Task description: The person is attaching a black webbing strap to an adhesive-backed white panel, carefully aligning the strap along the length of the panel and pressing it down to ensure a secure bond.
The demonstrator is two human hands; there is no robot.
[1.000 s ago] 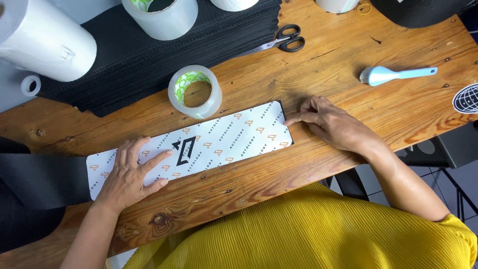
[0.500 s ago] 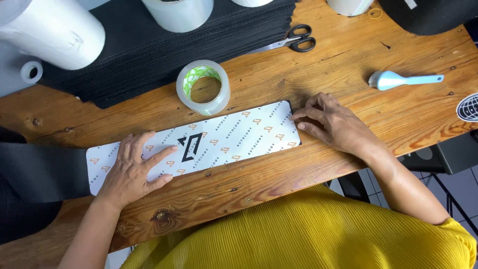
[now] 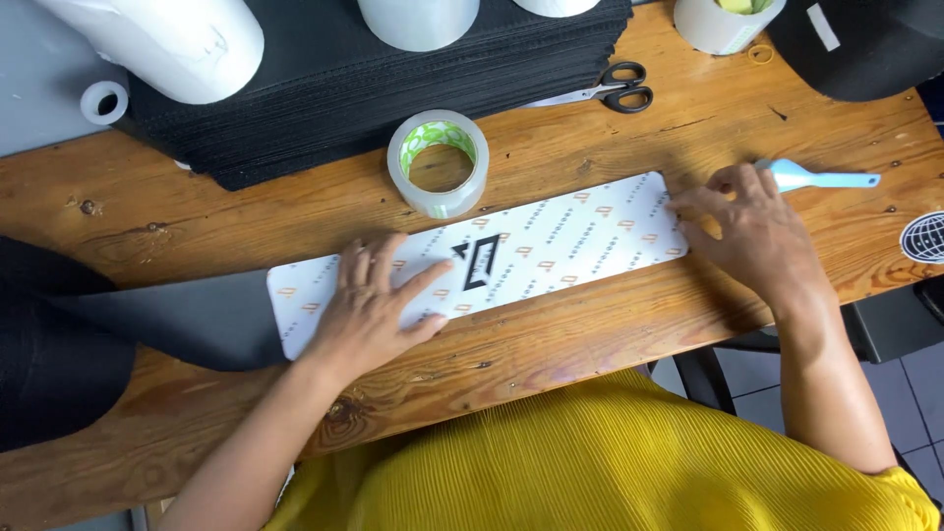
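Fingers (image 3: 688, 202) beside blue scraper (image 3: 821, 178)

**What I'm wearing**

My top is bright yellow, in a finely ribbed, pleated-looking fabric. It leaves both my forearms bare. My left hand (image 3: 369, 310) and right hand (image 3: 752, 231) are bare too: no gloves, and no watch at either wrist.

Single head view, looking steeply down from close above onto the wooden desk (image 3: 590, 324), near edge at bottom.
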